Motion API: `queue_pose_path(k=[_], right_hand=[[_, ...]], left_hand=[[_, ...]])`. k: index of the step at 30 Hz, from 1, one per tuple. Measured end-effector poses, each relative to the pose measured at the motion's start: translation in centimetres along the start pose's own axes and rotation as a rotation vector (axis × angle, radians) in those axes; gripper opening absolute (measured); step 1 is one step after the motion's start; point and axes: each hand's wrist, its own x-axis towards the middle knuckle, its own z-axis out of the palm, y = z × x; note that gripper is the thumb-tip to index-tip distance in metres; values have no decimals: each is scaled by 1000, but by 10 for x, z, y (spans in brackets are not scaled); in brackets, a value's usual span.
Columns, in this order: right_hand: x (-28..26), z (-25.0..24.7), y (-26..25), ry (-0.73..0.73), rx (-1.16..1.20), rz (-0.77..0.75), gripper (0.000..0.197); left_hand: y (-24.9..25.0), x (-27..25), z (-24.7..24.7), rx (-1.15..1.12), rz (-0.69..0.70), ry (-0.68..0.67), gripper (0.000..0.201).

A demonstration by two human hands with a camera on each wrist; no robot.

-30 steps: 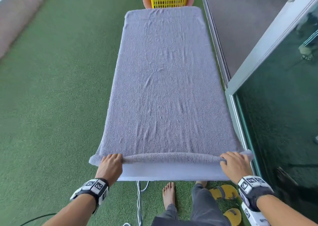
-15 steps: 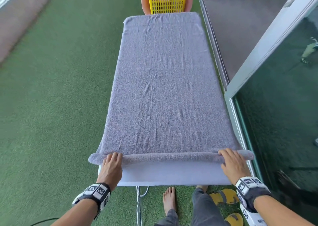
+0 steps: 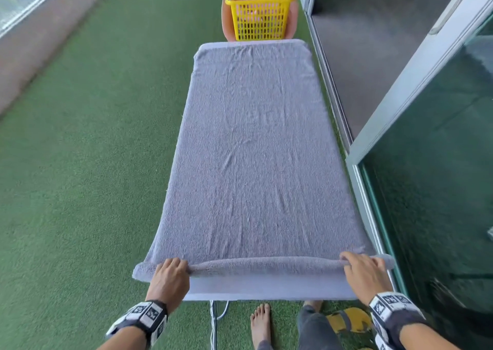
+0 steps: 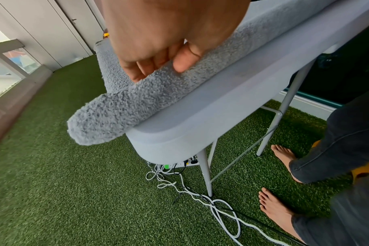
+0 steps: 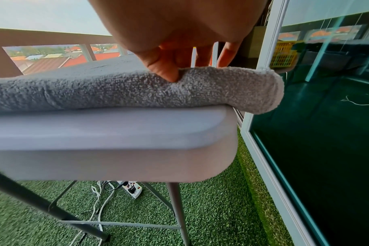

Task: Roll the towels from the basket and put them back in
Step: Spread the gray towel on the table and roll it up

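Both hands, the left hand and right hand, curl fingers and thumb around the thin rolled near end of a grey terry towel. It lies flat along a smooth white table. Beyond stands a yellow lattice basket.

The gray towel covers nearly all of the table, so only a strip of tabletop shows at the bottom of the head view. The fingertips of the left hand and the right hand are tucked out of sight under the roll. The pink chair at the top is mostly hidden behind the yellow basket. What lies inside the basket is too small to tell. The arms are cut off at the bottom edge.
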Motion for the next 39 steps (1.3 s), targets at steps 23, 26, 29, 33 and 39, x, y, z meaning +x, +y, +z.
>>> queue_pose_path(k=[23,26,29,33,39], right_hand=[[20,-7,-5,2,-8,-32,32],[16,-11,-6,-28,-17,-13,25],[10,-10,-5,-83,-129,-28,13],[12,-14,-4,4,-42,-17,26],[16,-9,-10,8,1,-129,49]], left_hand=[[-4,15,5,-18,-23,-39,37],[2,9,2,-40,-35,-60,27],[0,7,2,-78,-50,-126,15],[-12,19,-4,-144,-37,-83,18],[-6,23,-1,-57,10,-30,42]])
